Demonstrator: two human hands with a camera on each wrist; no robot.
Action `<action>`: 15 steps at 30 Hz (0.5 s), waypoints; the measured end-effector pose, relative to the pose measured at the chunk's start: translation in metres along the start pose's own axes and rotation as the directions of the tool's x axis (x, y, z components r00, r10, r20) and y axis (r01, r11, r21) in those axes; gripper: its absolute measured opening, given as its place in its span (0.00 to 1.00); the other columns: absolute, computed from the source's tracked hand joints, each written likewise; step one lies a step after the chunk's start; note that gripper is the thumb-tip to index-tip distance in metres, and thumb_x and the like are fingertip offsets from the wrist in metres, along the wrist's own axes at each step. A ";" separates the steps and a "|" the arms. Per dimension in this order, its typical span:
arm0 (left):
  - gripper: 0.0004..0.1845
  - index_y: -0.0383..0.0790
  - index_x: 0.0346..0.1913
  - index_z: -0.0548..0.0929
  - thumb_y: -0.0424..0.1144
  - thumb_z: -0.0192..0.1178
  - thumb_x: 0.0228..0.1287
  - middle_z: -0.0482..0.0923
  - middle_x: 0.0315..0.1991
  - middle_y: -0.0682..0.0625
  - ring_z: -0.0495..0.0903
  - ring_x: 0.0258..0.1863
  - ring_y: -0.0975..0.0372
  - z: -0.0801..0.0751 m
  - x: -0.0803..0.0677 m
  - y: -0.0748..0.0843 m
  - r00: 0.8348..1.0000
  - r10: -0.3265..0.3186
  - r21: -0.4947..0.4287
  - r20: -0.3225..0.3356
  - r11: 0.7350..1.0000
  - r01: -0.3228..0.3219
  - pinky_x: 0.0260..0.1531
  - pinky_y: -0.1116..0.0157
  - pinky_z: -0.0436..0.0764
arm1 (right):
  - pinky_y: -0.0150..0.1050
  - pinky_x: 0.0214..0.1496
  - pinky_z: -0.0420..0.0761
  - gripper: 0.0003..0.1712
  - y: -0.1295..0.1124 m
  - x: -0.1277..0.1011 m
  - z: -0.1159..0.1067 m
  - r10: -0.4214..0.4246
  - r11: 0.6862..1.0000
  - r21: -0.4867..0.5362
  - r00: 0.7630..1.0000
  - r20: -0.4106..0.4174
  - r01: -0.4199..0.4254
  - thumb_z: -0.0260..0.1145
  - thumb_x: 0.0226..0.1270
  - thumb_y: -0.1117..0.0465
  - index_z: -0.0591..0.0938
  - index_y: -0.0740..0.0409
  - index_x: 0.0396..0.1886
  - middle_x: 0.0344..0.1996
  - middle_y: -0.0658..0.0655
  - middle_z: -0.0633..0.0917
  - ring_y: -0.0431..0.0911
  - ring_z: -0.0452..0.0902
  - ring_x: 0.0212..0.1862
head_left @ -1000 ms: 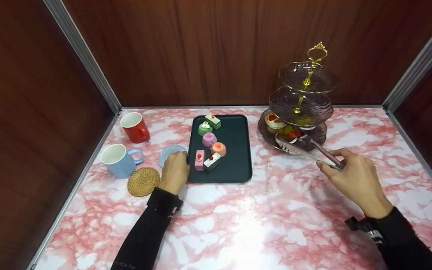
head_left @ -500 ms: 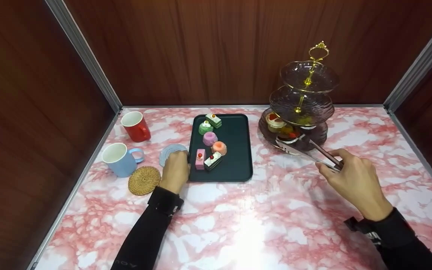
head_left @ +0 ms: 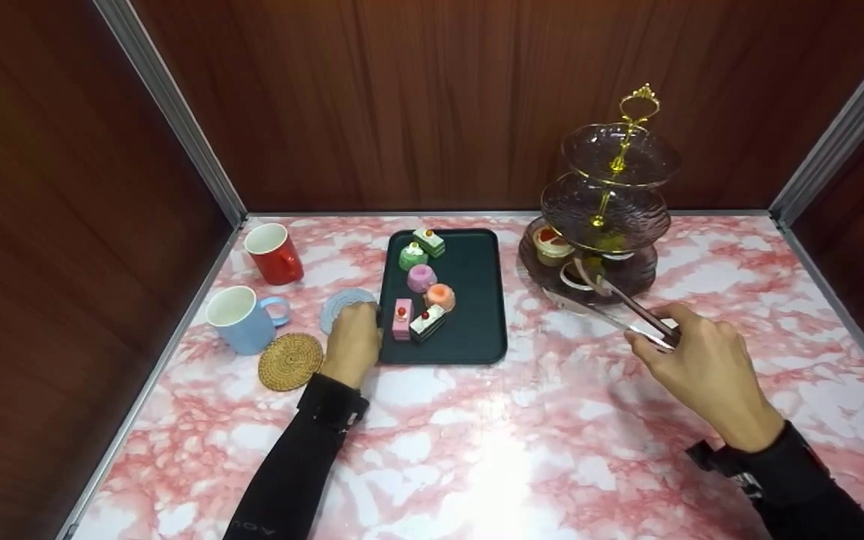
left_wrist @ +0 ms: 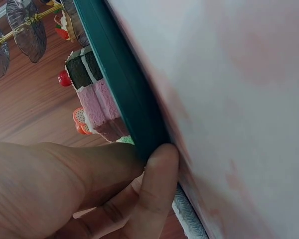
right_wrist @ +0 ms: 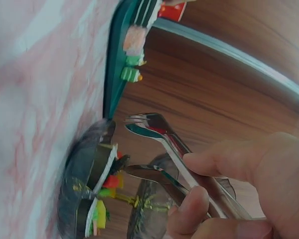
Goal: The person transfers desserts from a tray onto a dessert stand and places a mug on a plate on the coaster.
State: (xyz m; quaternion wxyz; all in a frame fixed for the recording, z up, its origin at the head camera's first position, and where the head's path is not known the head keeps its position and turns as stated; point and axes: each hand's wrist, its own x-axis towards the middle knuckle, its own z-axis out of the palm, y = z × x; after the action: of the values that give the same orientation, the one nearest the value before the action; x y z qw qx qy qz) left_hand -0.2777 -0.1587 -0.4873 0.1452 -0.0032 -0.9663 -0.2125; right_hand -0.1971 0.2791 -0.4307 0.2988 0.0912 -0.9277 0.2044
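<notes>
My left hand (head_left: 353,341) pinches the left rim of the dark green tray (head_left: 477,300) between thumb and fingers, as the left wrist view shows close up. Small cakes lie on that tray, among them a pink slice (head_left: 402,320) and a white-topped dark slice (head_left: 427,323). With my right hand (head_left: 709,367) I hold metal tongs (right_wrist: 177,159), their arms spread apart. In the head view the tong ends overlap the front of the tiered stand's bottom plate (head_left: 638,277), beside a fruit tart (head_left: 576,277). Another tart with strawberry (head_left: 552,247) sits behind it.
Two glass tiers (head_left: 604,214) with gold rims overhang the bottom plate. At the left stand a red mug (head_left: 273,255) and a blue mug (head_left: 241,322). A woven coaster (head_left: 289,362) and a pale blue coaster (head_left: 342,304) lie near my left hand.
The tong ends have shifted left and toward the plate's front, one now overlapping the front tart. My right hand has moved slightly left. My left hand stays on the tray rim.
</notes>
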 end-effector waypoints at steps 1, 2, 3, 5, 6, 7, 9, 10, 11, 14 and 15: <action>0.10 0.39 0.35 0.85 0.28 0.62 0.47 0.83 0.35 0.40 0.82 0.36 0.48 0.000 0.000 0.000 1.000 -0.003 -0.002 0.001 1.000 0.003 0.38 0.52 0.79 | 0.41 0.19 0.65 0.21 -0.001 0.000 0.001 0.002 1.000 0.008 1.000 0.006 -0.002 0.72 0.46 0.46 0.81 0.52 0.37 0.15 0.49 0.80 0.45 0.71 0.15; 0.10 0.39 0.35 0.85 0.28 0.62 0.47 0.83 0.34 0.40 0.82 0.36 0.48 0.000 0.000 0.000 1.000 -0.002 -0.003 0.001 1.000 0.002 0.38 0.52 0.79 | 0.41 0.19 0.65 0.20 -0.002 0.000 0.003 0.000 1.000 0.018 1.000 0.011 0.000 0.72 0.47 0.46 0.81 0.52 0.37 0.15 0.49 0.80 0.45 0.71 0.16; 0.10 0.39 0.35 0.85 0.28 0.62 0.47 0.83 0.34 0.40 0.82 0.36 0.48 0.000 0.000 0.000 1.000 -0.002 -0.001 0.002 1.000 0.002 0.38 0.52 0.79 | 0.40 0.20 0.65 0.20 -0.003 -0.001 0.005 -0.004 1.000 0.025 1.000 0.018 0.003 0.72 0.47 0.46 0.81 0.51 0.37 0.16 0.48 0.80 0.44 0.71 0.16; 0.10 0.39 0.36 0.85 0.28 0.62 0.47 0.83 0.35 0.40 0.82 0.36 0.48 0.000 0.000 0.000 1.000 -0.005 0.003 0.003 1.000 0.005 0.37 0.52 0.79 | 0.37 0.19 0.64 0.20 -0.004 -0.001 0.007 -0.002 0.999 0.036 0.999 0.042 0.000 0.70 0.49 0.44 0.81 0.51 0.37 0.16 0.47 0.79 0.42 0.68 0.15; 0.11 0.39 0.36 0.84 0.28 0.62 0.47 0.83 0.35 0.40 0.82 0.36 0.47 0.000 0.000 0.000 1.000 -0.005 0.004 0.002 1.000 0.005 0.37 0.51 0.79 | 0.35 0.19 0.63 0.20 -0.004 -0.001 0.009 0.003 0.999 0.042 0.998 0.058 -0.006 0.69 0.50 0.43 0.81 0.50 0.37 0.16 0.46 0.79 0.41 0.68 0.14; 0.11 0.39 0.36 0.84 0.28 0.62 0.47 0.83 0.35 0.40 0.82 0.36 0.47 0.000 0.001 0.000 1.000 -0.002 0.006 0.000 1.000 0.002 0.37 0.51 0.79 | 0.34 0.18 0.62 0.21 -0.004 -0.001 0.010 0.012 0.999 0.048 0.997 0.078 -0.016 0.68 0.51 0.42 0.81 0.50 0.38 0.15 0.46 0.79 0.40 0.66 0.14; 0.10 0.39 0.35 0.84 0.28 0.62 0.46 0.83 0.35 0.40 0.82 0.36 0.47 0.000 0.001 0.000 1.000 0.005 0.010 -0.006 1.000 -0.005 0.37 0.51 0.79 | 0.34 0.18 0.61 0.21 -0.003 -0.001 0.013 0.034 0.998 0.056 0.993 0.117 -0.041 0.67 0.52 0.40 0.81 0.49 0.38 0.14 0.45 0.78 0.39 0.65 0.13; 0.10 0.39 0.35 0.84 0.28 0.62 0.46 0.83 0.34 0.40 0.82 0.36 0.47 0.000 0.001 0.000 1.000 0.008 0.012 -0.009 1.000 -0.008 0.37 0.51 0.79 | 0.34 0.17 0.60 0.22 -0.002 -0.001 0.014 0.050 0.997 0.057 0.989 0.137 -0.058 0.66 0.52 0.39 0.81 0.49 0.38 0.13 0.45 0.78 0.39 0.65 0.13; 0.10 0.39 0.34 0.84 0.28 0.62 0.46 0.83 0.34 0.40 0.82 0.35 0.47 0.000 0.001 0.000 1.000 0.012 0.015 -0.013 1.000 -0.012 0.36 0.51 0.79 | 0.34 0.17 0.61 0.22 -0.001 -0.001 0.015 0.065 0.996 0.058 0.986 0.154 -0.074 0.65 0.52 0.38 0.81 0.48 0.38 0.13 0.45 0.77 0.39 0.66 0.12; 0.08 0.38 0.32 0.84 0.27 0.61 0.45 0.83 0.32 0.40 0.82 0.34 0.47 0.000 0.000 0.000 0.999 0.035 0.026 -0.024 0.999 -0.035 0.35 0.51 0.79 | 0.35 0.17 0.60 0.23 0.002 0.000 0.016 0.112 0.991 0.055 0.975 0.193 -0.125 0.64 0.52 0.36 0.80 0.47 0.38 0.10 0.44 0.76 0.39 0.66 0.11; 0.08 0.38 0.32 0.84 0.27 0.61 0.45 0.83 0.32 0.40 0.82 0.33 0.47 0.000 0.000 0.000 0.999 0.040 0.028 -0.028 0.999 -0.039 0.34 0.51 0.79 | 0.35 0.17 0.60 0.23 0.004 0.000 0.016 0.123 0.989 0.052 0.972 0.201 -0.136 0.64 0.52 0.36 0.80 0.46 0.37 0.10 0.45 0.76 0.40 0.66 0.11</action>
State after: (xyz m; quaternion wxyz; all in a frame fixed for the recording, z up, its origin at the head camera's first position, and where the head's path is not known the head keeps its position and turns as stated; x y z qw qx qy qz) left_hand -0.2777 -0.1590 -0.4877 0.1632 -0.0171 -0.9667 -0.1962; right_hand -0.2069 0.2754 -0.4434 0.1883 0.0600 -0.9496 0.2435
